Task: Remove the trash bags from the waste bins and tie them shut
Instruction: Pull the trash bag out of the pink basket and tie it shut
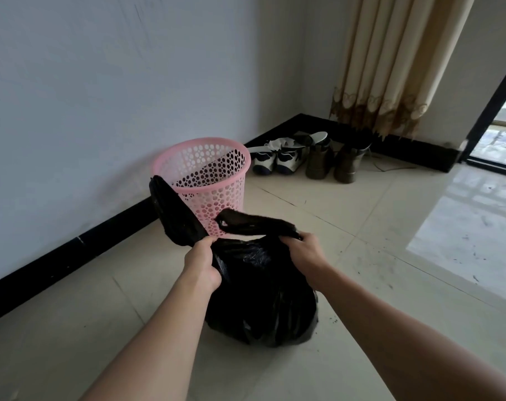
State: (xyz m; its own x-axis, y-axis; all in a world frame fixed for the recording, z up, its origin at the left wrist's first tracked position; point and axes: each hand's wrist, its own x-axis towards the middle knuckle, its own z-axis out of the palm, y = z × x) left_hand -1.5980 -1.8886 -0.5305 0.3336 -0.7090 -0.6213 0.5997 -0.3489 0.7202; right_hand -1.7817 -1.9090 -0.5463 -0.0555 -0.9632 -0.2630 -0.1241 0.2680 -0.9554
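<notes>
OK, head view, the only angle. Black trash bag (pixel 263 299) is out of the pink bin (pixel 214 180) and sits on the tiled floor (pixel 361 227), near centre, just in front of the bin. Bin stands far-left against the wall (pixel 101 96). Left hand (pixel 201 264) grips the base of the left handle strip (pixel 173 212), fingers curled round the bunched plastic. Right hand (pixel 306 253) grips the right handle strip (pixel 254 224) the same way. Strips are not crossed, no knot yet. My read: removal is done for this bin, tying is just starting.

Risks from here:
- Film looks thin. A hard pull could stretch or tear a strip at its base, where the hands bunch it.
- Strips look short against the bag's bulge. If the neck isn't gathered tight first, the knot may sit loose and slip.
- Bag rests unsupported on the floor. A sideways pull could tip it and spill through any gap at the mouth.
- Dark specks (pixel 332 321) lie on the floor right of the bag. Can't tell if leakage or plain dirt.

Bag look: opaque black, glossy, crinkled, a low rounded lump, contents hidden. Left strip is wide and flat, standing up and overlapping the bin's near-left wall in view, contact unclear. Right strip is twisted rope-like, its loop pointing left. Bin is perforated, no liner visible inside.
</notes>
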